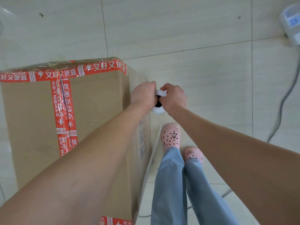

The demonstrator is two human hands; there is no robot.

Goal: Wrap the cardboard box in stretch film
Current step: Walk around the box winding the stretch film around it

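Nearest the lens, two bare forearms (105, 151), the left one crossing the cardboard box (97, 98) and hiding its near right corner. Beyond, left hand (143, 93) and right hand (173, 98) side by side, fingers curled round the stretch film roll (158, 109), seen end-on just beside the box's right side. Box on the tiled floor (194, 30), bound with red printed tape (65, 111), glossy film (97, 61) along its far edge. Underneath, pink clogs (170, 137) and blue trousers (168, 184); off right, a grey cable (282, 101) and a white device (292, 23).
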